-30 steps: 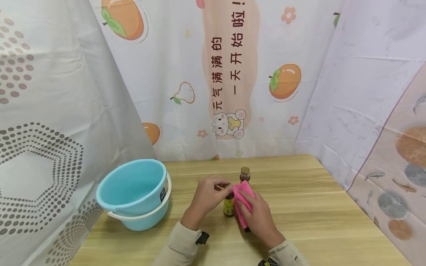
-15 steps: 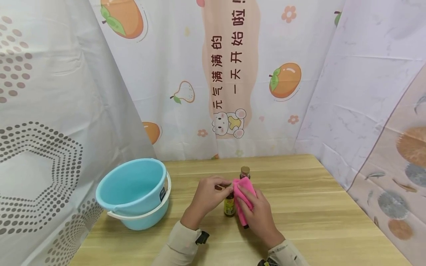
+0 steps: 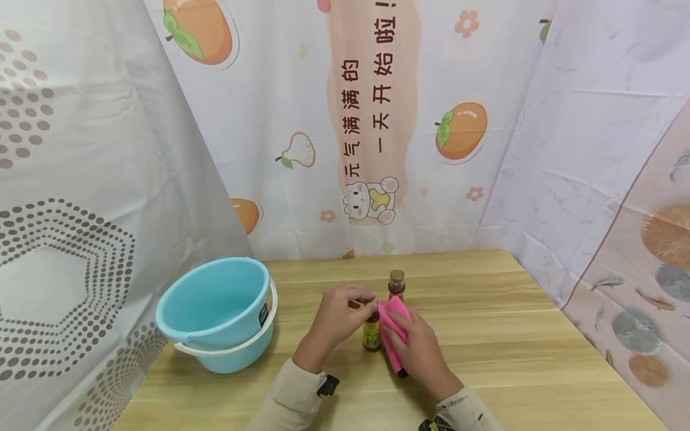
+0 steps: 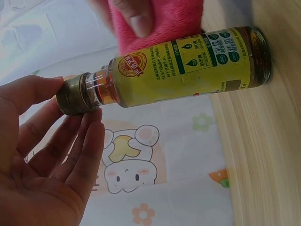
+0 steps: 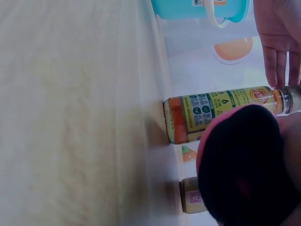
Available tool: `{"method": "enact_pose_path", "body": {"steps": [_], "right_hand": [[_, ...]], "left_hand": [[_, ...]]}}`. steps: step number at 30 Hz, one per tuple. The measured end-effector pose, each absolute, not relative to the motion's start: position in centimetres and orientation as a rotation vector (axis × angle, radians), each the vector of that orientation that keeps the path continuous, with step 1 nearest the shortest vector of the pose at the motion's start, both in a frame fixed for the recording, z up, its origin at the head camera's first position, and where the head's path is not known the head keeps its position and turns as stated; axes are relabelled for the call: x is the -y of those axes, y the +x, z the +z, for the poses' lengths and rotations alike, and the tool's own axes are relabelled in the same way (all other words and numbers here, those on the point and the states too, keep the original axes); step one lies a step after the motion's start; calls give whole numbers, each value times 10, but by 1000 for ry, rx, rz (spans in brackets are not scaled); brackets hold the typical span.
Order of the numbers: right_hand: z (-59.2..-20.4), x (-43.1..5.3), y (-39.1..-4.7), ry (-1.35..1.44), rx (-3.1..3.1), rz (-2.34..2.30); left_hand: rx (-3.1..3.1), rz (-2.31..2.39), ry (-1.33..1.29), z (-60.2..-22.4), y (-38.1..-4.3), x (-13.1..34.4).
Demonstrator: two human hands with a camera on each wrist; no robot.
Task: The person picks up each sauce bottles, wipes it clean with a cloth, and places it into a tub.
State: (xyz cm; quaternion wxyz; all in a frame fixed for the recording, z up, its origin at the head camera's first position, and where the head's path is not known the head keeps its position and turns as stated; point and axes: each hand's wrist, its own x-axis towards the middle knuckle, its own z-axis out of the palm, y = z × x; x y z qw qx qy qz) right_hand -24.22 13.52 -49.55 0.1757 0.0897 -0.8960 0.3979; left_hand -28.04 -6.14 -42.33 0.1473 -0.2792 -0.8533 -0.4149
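In the head view my left hand (image 3: 336,314) pinches the cap of an upright glass oil bottle (image 3: 371,336) between thumb and fingertips. The left wrist view shows the bottle's brown metal cap (image 4: 74,96), its yellow-green label (image 4: 178,70) and its base at the wooden table. My right hand (image 3: 417,350) grips a folded pink cloth (image 3: 396,320) against the bottle's right side. In the right wrist view the cloth's dark end (image 5: 244,165) hides part of the label. Behind the cloth stands a second bottle (image 3: 396,284) with a brownish cap, its lower part hidden.
A light blue bucket (image 3: 215,299) with a white handle stands at the left of the wooden table (image 3: 485,317). Printed curtains (image 3: 302,197) hang along the back and both sides, close to the table's edges.
My right hand has shifted the cloth slightly up along the bottle, then back down, showing more of the bottle behind. My left hand stays on the cap.
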Motion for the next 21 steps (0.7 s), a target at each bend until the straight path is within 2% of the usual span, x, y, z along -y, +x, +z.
{"method": "enact_pose_path", "body": {"steps": [21], "right_hand": [[-505, -138, -244, 278, 2746, 955]], "left_hand": [[2475, -1210, -794, -424, -280, 63]]}}
